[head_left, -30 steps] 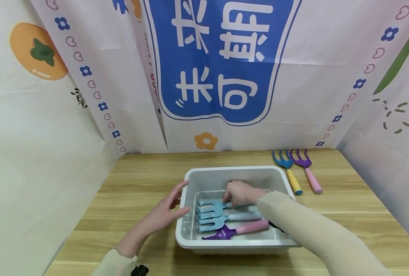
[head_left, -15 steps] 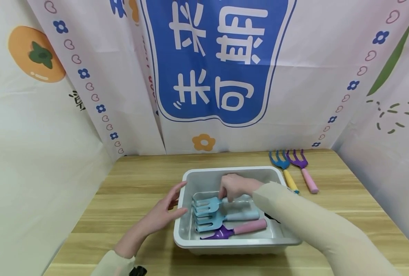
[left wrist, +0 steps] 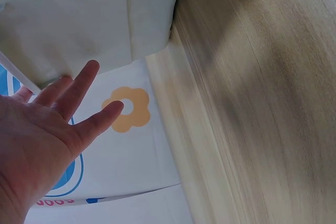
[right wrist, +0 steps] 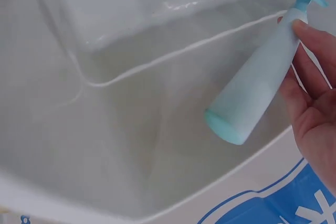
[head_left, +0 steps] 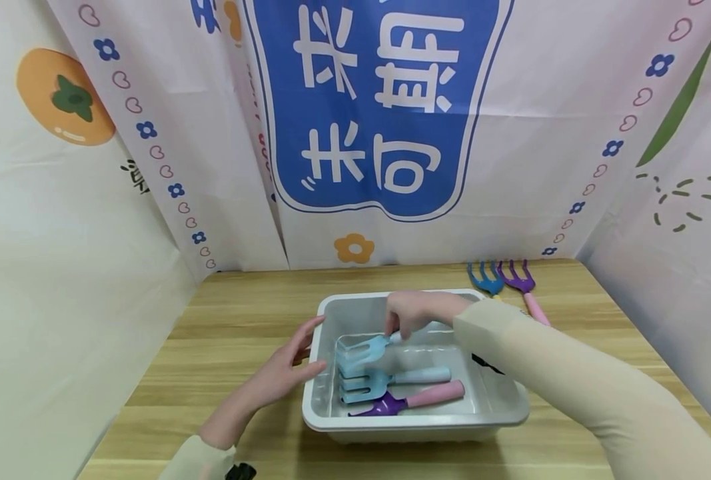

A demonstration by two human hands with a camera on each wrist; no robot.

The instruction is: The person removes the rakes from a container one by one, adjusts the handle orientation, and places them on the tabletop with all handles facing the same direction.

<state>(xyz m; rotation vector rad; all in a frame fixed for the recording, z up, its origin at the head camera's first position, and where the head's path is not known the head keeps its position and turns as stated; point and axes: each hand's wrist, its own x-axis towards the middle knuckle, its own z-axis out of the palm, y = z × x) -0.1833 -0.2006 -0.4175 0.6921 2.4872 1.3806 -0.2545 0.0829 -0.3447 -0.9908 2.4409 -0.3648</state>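
My right hand [head_left: 412, 310] pinches the neck of a light blue hand rake [right wrist: 257, 77] and holds it tilted inside the grey-white plastic bin [head_left: 415, 423]. Its tines point left in the head view. Below it in the bin lies a second light blue hand rake [head_left: 421, 375]. A purple garden tool with a pink handle [head_left: 433, 395] lies along the near side; its head is seen edge-on. My left hand [head_left: 283, 370] is at the bin's left side, fingers extended, with fingertips at the rim. In the left wrist view, the left fingers [left wrist: 79, 90] are spread by the bin's outer wall.
Behind the bin to the right, a blue hand rake [head_left: 487, 279] and a purple one with a pink handle [head_left: 520, 281] lie on the wooden table [head_left: 247, 320]. My right sleeve partly covers their handles. Printed cloth walls [head_left: 535, 200] stand around the table.
My right hand has taken the upper light blue rake by its handle and lifted it, handle end first, away from the second one. The left hand has stayed by the bin.
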